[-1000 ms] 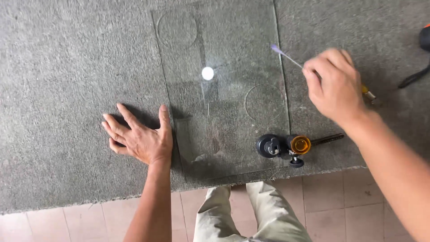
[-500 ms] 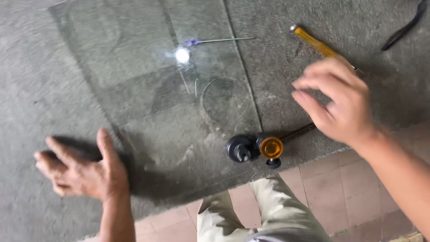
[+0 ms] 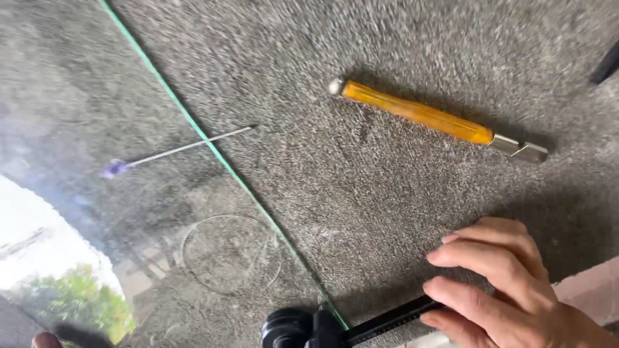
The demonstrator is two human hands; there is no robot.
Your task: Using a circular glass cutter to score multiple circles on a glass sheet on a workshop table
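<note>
Grey carpet (image 3: 387,193) bears right hand (image 3: 509,290) on black tool (image 3: 361,322).

A: What's off-task? Quick.
B: Orange-handled glass cutter (image 3: 425,116), straight up from the grip, well apart. It lies flat on the grey carpet (image 3: 387,193), metal head to the right.
A: Left of the grip?
B: Glass sheet (image 3: 77,129). Its green edge runs diagonally down toward the grip. There's a scored circle (image 3: 232,254) on it, near, on the left.
A: Further out?
B: Thin rod with a purple tip (image 3: 187,147), up-left, crossing the glass edge. Sky and foliage reflection (image 3: 51,270), far left and low.
A: Right side?
B: Dark strap or cable (image 3: 607,63), far up-right, cut off by the frame. Pinkish floor tile (image 3: 593,283), just right.
</note>
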